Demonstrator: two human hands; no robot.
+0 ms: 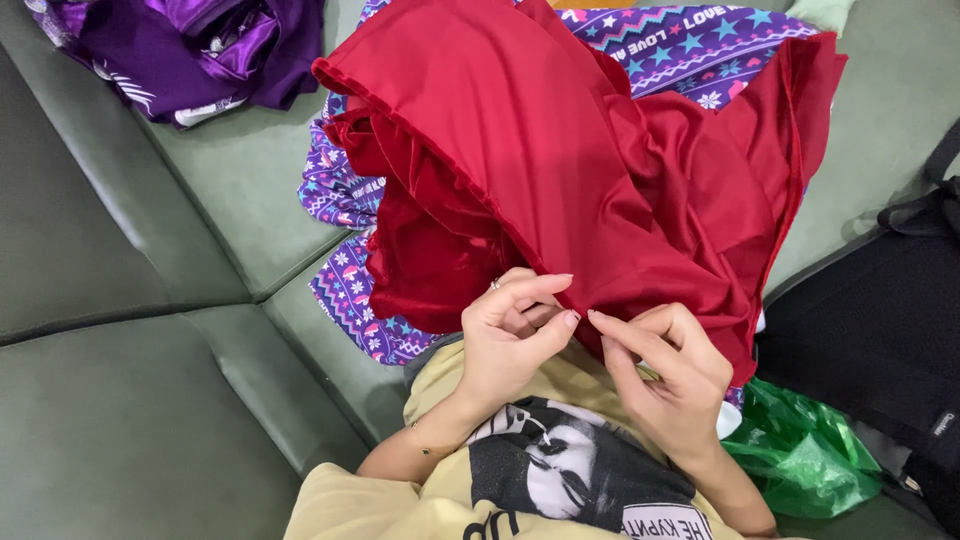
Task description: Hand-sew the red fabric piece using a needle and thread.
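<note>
Left hand, right hand pinching lower edge of red cloth draped above.

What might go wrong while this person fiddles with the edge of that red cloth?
The fingertips of the left hand and right hand pinch only the red fabric's edge; the smooth-looking cloth could slip from that grip. Its loose folds drape over the patterned purple cloth and might drag it along.

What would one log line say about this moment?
left hand: pinches red cloth edge | right hand: pinches same edge | under: patterned blanket, green couch
</note>
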